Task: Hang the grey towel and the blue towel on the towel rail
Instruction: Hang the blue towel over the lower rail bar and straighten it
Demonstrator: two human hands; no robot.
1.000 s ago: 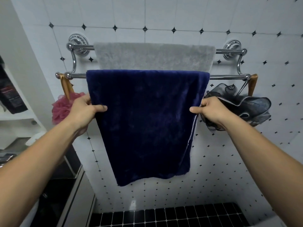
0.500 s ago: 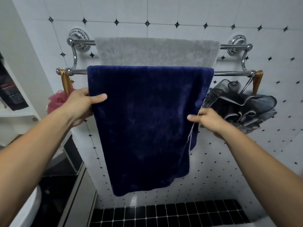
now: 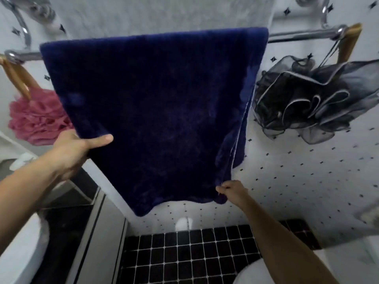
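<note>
Where it drapes over the front bar of the towel rail point(image 3: 303, 35), the blue towel point(image 3: 153, 111) hangs as 1 broad dark sheet, its top fold lying along the bar and its lower edge hanging free. The left hand point(image 3: 75, 148) grips the towel's left edge about halfway down, thumb laid flat across the front face and the fingers hidden behind the cloth. The right hand point(image 3: 231, 189) pinches the towel near its lower right corner, fingers curled tight on the hem. Behind and above the blue towel, the grey towel point(image 3: 164, 15) hangs over the rail's rear bar; only a blurred part of it shows at the top of the view. A pink bath pouf point(image 3: 34, 117) hangs beside the blue towel's left edge under the left wooden handle point(image 3: 16, 78), and a black mesh bath pouf point(image 3: 307, 99) hangs just beside the right edge, below the right wooden handle point(image 3: 348, 44). White wall tiles point(image 3: 307, 171) with small black diamonds run behind everything, and black square floor tiles point(image 3: 194, 253) lie below.
</note>
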